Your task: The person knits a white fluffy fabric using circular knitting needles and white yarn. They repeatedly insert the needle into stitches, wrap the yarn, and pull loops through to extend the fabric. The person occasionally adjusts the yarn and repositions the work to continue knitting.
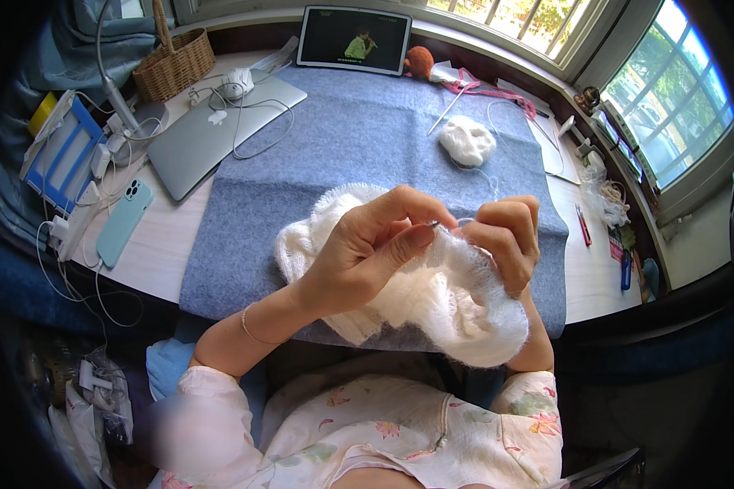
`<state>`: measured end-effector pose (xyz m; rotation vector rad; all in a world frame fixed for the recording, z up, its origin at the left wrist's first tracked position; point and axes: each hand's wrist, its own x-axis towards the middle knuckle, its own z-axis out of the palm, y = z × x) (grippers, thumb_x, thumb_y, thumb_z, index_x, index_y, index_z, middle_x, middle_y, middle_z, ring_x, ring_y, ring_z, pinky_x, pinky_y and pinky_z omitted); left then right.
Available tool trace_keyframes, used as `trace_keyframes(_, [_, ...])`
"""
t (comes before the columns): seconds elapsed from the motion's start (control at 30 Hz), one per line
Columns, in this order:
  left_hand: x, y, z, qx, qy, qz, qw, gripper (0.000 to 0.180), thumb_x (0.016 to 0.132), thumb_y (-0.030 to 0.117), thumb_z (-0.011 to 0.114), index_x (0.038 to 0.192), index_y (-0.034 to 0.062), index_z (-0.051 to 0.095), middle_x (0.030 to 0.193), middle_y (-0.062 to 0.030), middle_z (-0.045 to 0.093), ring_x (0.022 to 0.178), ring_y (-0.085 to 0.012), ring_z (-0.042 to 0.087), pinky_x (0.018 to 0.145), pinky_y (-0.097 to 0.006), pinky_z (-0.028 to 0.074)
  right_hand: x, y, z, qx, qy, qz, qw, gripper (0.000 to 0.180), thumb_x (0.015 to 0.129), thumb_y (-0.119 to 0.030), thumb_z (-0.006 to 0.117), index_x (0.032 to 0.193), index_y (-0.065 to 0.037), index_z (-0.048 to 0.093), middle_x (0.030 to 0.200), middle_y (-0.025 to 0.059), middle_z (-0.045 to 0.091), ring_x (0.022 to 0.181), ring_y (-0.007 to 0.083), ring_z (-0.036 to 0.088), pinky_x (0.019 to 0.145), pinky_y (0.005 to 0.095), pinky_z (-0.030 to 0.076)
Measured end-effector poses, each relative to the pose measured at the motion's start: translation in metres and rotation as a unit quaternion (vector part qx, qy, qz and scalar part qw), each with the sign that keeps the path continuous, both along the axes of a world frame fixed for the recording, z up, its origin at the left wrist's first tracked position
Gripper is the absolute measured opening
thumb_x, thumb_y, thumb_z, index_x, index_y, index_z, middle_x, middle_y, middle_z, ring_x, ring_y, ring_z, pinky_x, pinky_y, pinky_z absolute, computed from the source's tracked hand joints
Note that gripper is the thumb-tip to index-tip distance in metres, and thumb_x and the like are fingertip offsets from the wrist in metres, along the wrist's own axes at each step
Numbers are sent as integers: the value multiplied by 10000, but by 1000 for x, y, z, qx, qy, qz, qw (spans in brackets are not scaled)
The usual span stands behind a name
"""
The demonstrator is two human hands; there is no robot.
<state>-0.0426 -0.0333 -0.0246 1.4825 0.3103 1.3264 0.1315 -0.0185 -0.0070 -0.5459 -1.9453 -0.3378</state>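
A fluffy white piece of knitting (485, 330) hangs from my two hands, and its larger part lies bunched on the blue felt mat. My left hand (367, 248) is closed, thumb and forefinger pinching the knitting's upper edge. Between the fingertips shows a small dark tip, perhaps of a knitting needle. My right hand (507, 236) is curled close beside it, gripping the same edge; what lies inside its fingers is hidden. From the right hand a thin strand runs up toward a white ball of yarn (466, 142) farther back on the mat.
The blue felt mat (245, 212) covers the desk's middle. At left lie a silver laptop (220, 134) with cables, a light-blue phone (126, 222) and a wicker basket (175, 65). A tablet (354, 41) stands at the back. A pink tape measure (497, 92) and a red pen (583, 226) lie right.
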Motion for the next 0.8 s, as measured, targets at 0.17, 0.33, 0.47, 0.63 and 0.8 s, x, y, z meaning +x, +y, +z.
trace_keyframes(0.17, [-3, -4, 6, -70, -5, -2, 998, 196, 884, 85, 524, 1074, 38, 518, 843, -11, 540, 662, -17, 471, 595, -146, 396, 3, -3, 1, 4, 11, -7, 1000, 282, 504, -201, 699, 743, -96, 592, 746, 16, 522, 669, 173, 466, 637, 288, 331])
trace_keyframes(0.33, [-10, 0, 4, -92, 43, -10, 995, 182, 851, 63, 567, 1025, 8, 567, 831, -34, 591, 724, -41, 560, 618, -162, 452, 3, -2, 2, 23, 23, -30, 999, 297, 507, -207, 709, 763, -105, 595, 735, 11, 513, 679, 178, 467, 641, 289, 350])
trace_keyframes(0.47, [-12, 0, 6, -132, 18, 4, 991, 166, 841, 75, 588, 989, 2, 602, 873, -60, 632, 730, -62, 592, 615, -167, 479, 4, -4, 3, 21, 27, -38, 999, 285, 526, -218, 715, 758, -103, 595, 735, 16, 513, 684, 183, 466, 641, 290, 349])
trace_keyframes(0.63, [-8, 1, 8, -197, -43, -15, 979, 163, 823, 117, 627, 942, 6, 624, 823, -46, 637, 702, -62, 593, 606, -158, 478, 3, -1, -1, -10, -4, -4, 1000, 304, 580, -312, 696, 758, -86, 599, 737, 33, 515, 686, 196, 465, 632, 306, 337])
trace_keyframes(0.8, [-7, -2, 7, -205, 20, -37, 978, 132, 793, 125, 666, 857, 14, 633, 784, -20, 617, 695, -50, 559, 628, -165, 452, 1, 9, 7, -138, -74, 53, 986, 634, 514, -530, 688, 865, -30, 521, 845, 113, 490, 775, 276, 463, 685, 355, 367])
